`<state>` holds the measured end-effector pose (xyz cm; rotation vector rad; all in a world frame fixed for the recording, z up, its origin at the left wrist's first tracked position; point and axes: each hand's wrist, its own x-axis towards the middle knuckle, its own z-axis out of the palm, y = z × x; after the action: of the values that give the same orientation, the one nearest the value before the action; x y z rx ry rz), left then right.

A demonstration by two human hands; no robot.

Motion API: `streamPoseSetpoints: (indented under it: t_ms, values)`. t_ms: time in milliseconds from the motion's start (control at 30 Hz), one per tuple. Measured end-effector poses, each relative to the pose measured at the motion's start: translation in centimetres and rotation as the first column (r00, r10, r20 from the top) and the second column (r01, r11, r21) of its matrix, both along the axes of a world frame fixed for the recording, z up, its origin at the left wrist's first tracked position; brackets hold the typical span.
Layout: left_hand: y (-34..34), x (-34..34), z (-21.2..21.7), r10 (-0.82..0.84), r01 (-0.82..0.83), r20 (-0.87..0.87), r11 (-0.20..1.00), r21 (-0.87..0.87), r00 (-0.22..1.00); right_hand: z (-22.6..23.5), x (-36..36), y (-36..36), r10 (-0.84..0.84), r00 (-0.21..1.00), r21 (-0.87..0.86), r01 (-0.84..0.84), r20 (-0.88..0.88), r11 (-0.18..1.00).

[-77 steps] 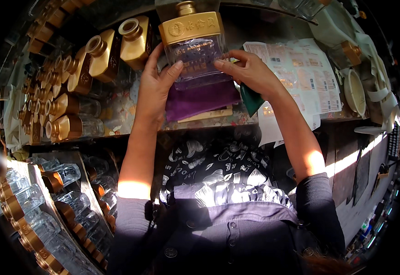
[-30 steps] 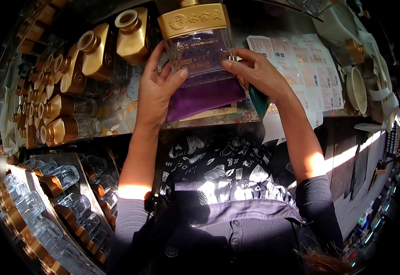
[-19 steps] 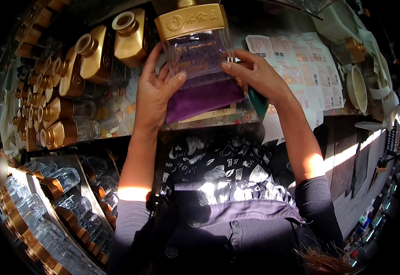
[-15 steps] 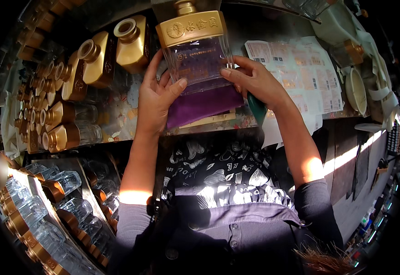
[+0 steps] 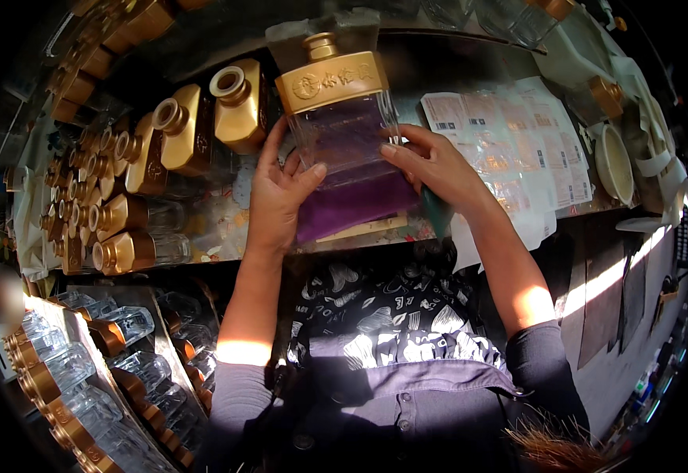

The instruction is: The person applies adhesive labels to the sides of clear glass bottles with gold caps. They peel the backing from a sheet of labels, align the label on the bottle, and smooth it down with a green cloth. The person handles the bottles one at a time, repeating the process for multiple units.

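both hands grasp one clear bottle [image 5: 344, 126]: left hand [image 5: 277, 197] and right hand [image 5: 434, 165] flank it; long axis points away, gold shoulder far.

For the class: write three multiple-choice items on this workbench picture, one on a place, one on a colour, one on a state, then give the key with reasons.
1. Where is the purple cloth?
A. under the held bottle
B. on the floor
C. on the crate

2. What colour is the shoulder of the clear bottle?
A. silver
B. gold
C. black

3. How is the bottle held?
A. left hand only
B. right hand only
C. both hands

Key: A, it lies beneath the bottle; B, the shoulder is gold; C, the left hand and right hand flank it.
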<state>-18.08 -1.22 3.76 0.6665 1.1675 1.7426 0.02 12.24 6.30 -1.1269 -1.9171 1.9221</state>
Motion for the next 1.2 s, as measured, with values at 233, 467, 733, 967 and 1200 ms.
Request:
streamPoseSetpoints:
  t_ms: [233, 467, 733, 967, 1200]
  values:
    - [0.6, 0.3, 0.7, 0.049, -0.048, 0.042, 0.998, -0.040, 0.998, -0.5, -0.7, 0.6, 0.015, 0.995, 0.194, -0.033, 0.095, 0.980]
    - [0.7, 0.4, 0.2, 0.074, -0.074, 0.019, 0.997, -0.026, 0.997, -0.8, -0.7, 0.1, -0.011, 1.000, 0.179, 0.011, -0.002, 0.984]
    - [0.4, -0.2, -0.2, 0.066, -0.065, 0.063, 0.998, -0.021, 0.996, -0.1, 0.2, 0.7, -0.050, 0.997, -0.213, 0.034, -0.067, 0.976]
    - [0.2, -0.4, -0.4, 0.054, -0.055, 0.121, 0.998, 0.009, 0.991, -1.4, 0.4, 0.7, -0.019, 0.997, -0.091, 0.012, -0.078, 0.996]
    - [0.0, -0.5, -0.6, 0.037, -0.050, 0.197, 0.997, 0.059, 0.980, -1.2, -0.2, -0.5, -0.073, 0.997, 0.079, 0.072, 0.006, 0.994]
